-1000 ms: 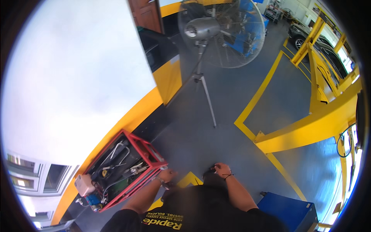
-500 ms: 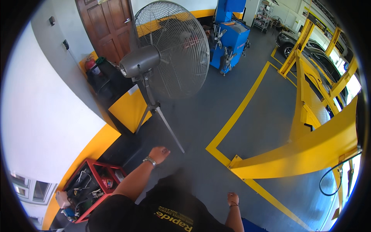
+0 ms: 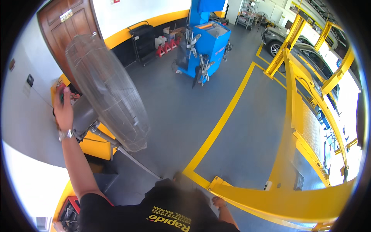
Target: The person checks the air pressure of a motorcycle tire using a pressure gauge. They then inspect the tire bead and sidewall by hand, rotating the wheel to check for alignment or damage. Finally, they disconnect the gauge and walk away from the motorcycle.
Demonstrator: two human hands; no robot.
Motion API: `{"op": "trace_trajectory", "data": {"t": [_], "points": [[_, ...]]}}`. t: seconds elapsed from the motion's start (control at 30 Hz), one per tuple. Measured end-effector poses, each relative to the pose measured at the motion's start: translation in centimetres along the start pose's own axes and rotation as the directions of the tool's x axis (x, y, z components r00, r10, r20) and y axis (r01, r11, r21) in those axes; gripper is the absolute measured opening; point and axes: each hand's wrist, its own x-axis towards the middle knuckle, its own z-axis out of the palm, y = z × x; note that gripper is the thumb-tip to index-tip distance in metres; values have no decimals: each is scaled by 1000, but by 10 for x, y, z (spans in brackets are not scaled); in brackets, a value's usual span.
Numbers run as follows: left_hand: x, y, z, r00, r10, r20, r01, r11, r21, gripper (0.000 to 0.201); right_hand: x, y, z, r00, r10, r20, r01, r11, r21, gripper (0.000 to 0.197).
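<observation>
My left hand [image 3: 63, 110], with a metal watch [image 3: 66, 134] on its wrist, is raised at the far left beside the grey motor [image 3: 84, 112] of a large stand fan. Its fingers point upward, the thumb apart from them, and I see nothing held. Whether it touches the motor housing is unclear. The wire cage [image 3: 110, 92] of the fan stands just right of this hand, tilted and slightly blurred. Low in front of my body hangs my right hand [image 3: 218, 202], its fingers loosely curled in with nothing visible inside, near the base of a yellow lift post [image 3: 270, 197].
The fan's thin leg [image 3: 139, 164] reaches across the grey floor. A blue wheeled machine [image 3: 208, 50] with clamps stands ahead, right of a black cart [image 3: 143, 44] and red jack stands [image 3: 166, 48]. Yellow floor lines [image 3: 220, 127] border the lift. A red tool cart [image 3: 71, 210] sits lower left.
My left hand has risen and moved left, up to the fan motor. The view has shifted, so the fan now appears farther left and its cage more edge-on. My right hand stays low.
</observation>
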Motion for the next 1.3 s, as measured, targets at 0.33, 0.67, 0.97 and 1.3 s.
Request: {"op": "trace_trajectory", "data": {"t": [0.33, 0.67, 0.97, 1.3], "points": [[103, -243, -35, 924, -360, 129, 123, 598, 792, 51, 169, -100, -225, 999, 30, -19, -33, 974, -222, 43], [75, -262, 13, 850, -524, 60, 244, 491, 836, 53, 246, -148, -372, 968, -3, -250, -94, 922, -376, 40], [76, -274, -12, 842, -539, 31, 272, 475, 837, 55, 216, -337, -265, 914, -191, 358, 315, 890, -330, 50], [58, -269, -50, 833, -554, -10, 309, 448, 839, 57, 293, -318, -263, 957, -241, 161, 284, 887, -364, 47]]}}
